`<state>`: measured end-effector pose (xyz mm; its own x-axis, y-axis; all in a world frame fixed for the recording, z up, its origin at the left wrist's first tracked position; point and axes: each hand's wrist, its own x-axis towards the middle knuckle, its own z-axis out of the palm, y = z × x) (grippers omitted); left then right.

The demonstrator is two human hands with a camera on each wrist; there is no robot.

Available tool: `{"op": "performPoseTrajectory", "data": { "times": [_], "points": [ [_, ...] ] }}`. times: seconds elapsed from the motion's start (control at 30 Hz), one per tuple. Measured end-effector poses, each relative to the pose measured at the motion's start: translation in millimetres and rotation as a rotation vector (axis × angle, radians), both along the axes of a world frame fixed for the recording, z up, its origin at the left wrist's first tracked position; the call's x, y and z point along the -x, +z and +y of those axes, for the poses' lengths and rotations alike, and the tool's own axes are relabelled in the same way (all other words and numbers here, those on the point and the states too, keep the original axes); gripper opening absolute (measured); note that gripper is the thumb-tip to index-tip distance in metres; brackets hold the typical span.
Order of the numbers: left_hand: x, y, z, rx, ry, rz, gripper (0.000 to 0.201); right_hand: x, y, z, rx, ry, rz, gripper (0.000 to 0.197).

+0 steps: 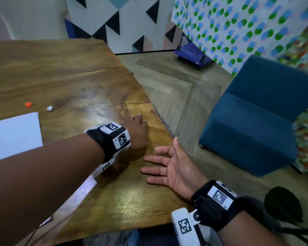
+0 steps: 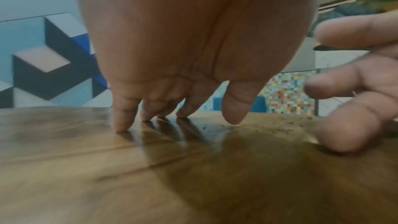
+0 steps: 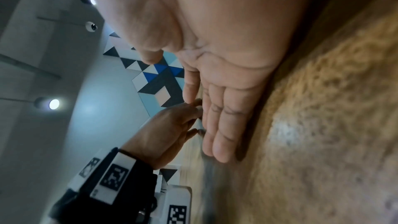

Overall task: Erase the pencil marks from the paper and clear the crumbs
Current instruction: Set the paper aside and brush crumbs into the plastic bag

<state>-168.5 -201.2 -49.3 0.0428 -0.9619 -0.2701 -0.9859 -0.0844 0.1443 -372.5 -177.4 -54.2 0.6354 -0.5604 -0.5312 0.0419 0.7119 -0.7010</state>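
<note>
Dark eraser crumbs scattered on the wooden bench near its right edge, between both hands. Left hand fingertips down on the wood, just left of the crumbs, holding nothing. Right hand flat, palm up, fingers straight, waiting at the bench edge, empty. Paper well off to the left.

The right hand lies flat with straight fingers held together, its outer edge against the glossy brown wooden surface. Just beyond the fingertips the left hand reaches down to the same surface, a black wrist strap with white coded tags on its wrist.
</note>
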Motion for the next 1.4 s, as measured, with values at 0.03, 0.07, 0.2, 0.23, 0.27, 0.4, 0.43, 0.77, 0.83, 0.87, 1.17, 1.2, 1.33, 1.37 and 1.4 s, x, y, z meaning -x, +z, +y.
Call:
{"op": "performPoseTrajectory", "data": {
  "times": [0.03,0.07,0.2,0.23,0.27,0.4,0.43,0.77,0.83,0.87,1.17,1.2,1.33,1.37,1.4],
  "points": [
    [2.2,0.6,4.0,-0.025,-0.048,0.013,0.046,1.5,0.2,1.0,0.003,0.003,-0.004,0.074],
    [3.2,4.0,8.0,-0.045,-0.089,0.048,0.040,3.8,0.2,3.1,0.004,0.006,-0.010,0.075],
    [-1.3,27.8,7.3,0.119,-0.139,0.163,0.037,4.9,-4.5,17.1,-0.048,0.108,-0.059,0.078],
    [-3.3,30.4,2.5,0.155,-0.114,0.178,0.039,2.0,-6.4,19.1,-0.062,0.147,-0.068,0.077],
    [-3.8,29.3,-1.6,0.151,-0.100,0.166,0.039,-1.5,-6.5,18.9,-0.067,0.180,-0.068,0.077],
    [1.6,19.3,-0.8,-0.060,-0.190,0.098,0.030,-14.1,0.4,-6.6,-0.032,0.131,-0.043,0.074],
    [1.9,23.0,4.3,-0.086,-0.214,0.116,0.027,-14.2,3.8,-16.4,-0.002,0.075,-0.032,0.073],
    [-81.5,21.0,47.1,0.043,0.348,0.117,0.049,-62.5,0.2,40.7,-0.021,0.302,-0.165,0.078],
    [-84.5,16.9,51.2,0.039,0.382,0.101,0.040,-90.2,-3.2,41.0,-0.016,0.236,-0.142,0.077],
    [-84.6,14.6,54.6,0.031,0.408,0.091,0.037,-99.4,-4.0,33.6,-0.019,0.158,-0.138,0.075],
    [-4.7,34.7,74.5,-0.119,0.195,0.265,0.035,-25.0,11.8,-20.4,0.113,-0.168,-0.029,0.068],
    [2.7,39.0,76.1,-0.128,0.152,0.303,0.037,-5.2,10.7,-16.9,0.105,-0.055,-0.034,0.070],
    [3.1,42.2,72.6,-0.075,0.199,0.277,0.063,46.1,6.4,-14.1,0.131,0.297,0.086,0.073],
    [-0.3,38.8,70.1,-0.086,0.236,0.254,0.071,46.8,7.4,-18.8,0.162,0.288,0.115,0.072],
    [-2.4,34.9,67.1,-0.106,0.261,0.223,0.080,45.4,8.6,-25.4,0.210,0.260,0.121,0.071]
  ]
}}
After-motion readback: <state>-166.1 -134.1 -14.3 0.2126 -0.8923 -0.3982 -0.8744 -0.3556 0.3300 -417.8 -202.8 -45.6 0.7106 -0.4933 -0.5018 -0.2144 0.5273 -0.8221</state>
